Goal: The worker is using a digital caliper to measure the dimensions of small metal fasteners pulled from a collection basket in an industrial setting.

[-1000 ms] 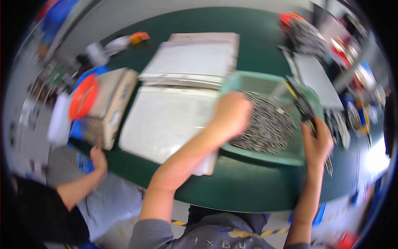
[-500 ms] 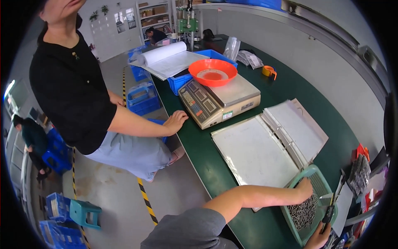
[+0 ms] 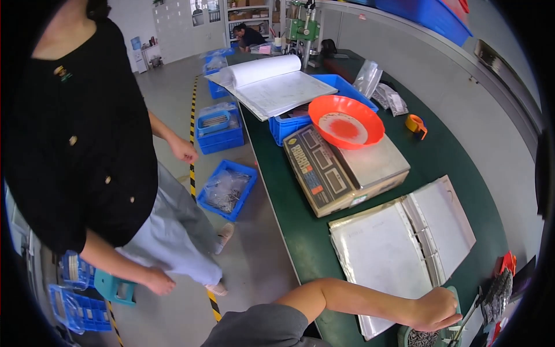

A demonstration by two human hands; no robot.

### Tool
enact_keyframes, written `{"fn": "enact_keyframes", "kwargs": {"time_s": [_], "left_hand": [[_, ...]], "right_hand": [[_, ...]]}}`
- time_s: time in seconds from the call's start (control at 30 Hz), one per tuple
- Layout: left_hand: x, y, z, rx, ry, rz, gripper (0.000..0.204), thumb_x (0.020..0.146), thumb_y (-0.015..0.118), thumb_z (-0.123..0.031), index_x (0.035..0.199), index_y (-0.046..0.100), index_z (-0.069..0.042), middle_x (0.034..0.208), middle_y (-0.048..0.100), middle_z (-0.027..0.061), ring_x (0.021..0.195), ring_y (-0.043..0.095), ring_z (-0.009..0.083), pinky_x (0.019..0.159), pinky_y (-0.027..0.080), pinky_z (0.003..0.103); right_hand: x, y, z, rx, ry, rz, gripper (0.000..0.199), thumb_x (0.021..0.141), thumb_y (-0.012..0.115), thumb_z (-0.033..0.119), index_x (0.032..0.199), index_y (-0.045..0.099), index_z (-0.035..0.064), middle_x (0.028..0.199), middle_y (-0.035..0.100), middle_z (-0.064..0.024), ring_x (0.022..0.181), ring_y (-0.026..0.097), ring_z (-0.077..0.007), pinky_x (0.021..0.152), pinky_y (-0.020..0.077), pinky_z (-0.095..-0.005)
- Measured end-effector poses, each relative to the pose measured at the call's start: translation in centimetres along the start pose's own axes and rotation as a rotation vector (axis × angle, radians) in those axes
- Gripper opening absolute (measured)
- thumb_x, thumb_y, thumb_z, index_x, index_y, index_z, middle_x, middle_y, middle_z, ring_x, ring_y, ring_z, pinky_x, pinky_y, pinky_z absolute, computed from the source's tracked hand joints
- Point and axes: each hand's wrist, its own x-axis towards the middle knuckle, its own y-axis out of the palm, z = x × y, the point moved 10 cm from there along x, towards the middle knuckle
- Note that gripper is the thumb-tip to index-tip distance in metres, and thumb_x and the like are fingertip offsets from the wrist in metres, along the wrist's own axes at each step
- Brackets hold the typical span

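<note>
The left hand (image 3: pixel 435 309) rests on the rim of the green tray (image 3: pixel 407 334), fingers curled over it; an open binder (image 3: pixel 399 248) lies just beyond on the bench (image 3: pixel 451 156). Right hand unseen.

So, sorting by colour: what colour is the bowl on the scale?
Orange bowl, clearest in the head view.

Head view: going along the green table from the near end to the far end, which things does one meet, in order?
Left hand on the green tray → open binder → weighing scale → orange bowl → blue bin → large open book.
</note>
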Motion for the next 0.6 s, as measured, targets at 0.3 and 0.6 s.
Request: {"fn": "enact_keyframes", "kwargs": {"time_s": [0.3, 0.6], "left_hand": [[1.1, -7.4, 0.4, -0.117, 0.011, -0.103, 0.037, 0.077, 0.050, -0.016, 0.044, 0.039, -0.004, 0.054, 0.041, 0.0122, 0.058, 0.043, 0.0312, 0.056, 0.034, 0.042], [1.3, -8.7, -0.2, -0.164, 0.120, -0.212, 0.023, 0.059, 0.056, 0.002, 0.051, 0.035, -0.005, 0.062, 0.038, 0.0091, 0.061, 0.041, 0.0269, 0.052, 0.033, 0.036]], "right_hand": [[-0.3, 5.4, -2.5, -0.224, -0.122, 0.179, 0.033, 0.077, 0.051, 0.039, 0.076, 0.063, 0.0076, 0.064, 0.059, -0.0159, 0.053, 0.056, -0.0327, 0.048, 0.0427, -0.0436], [0.1, 3.5, -0.5, -0.356, 0.003, 0.305, 0.036, 0.078, 0.050, 0.044, 0.079, 0.062, 0.0100, 0.068, 0.059, -0.0148, 0.055, 0.054, -0.0333, 0.049, 0.0413, -0.0451]]}}
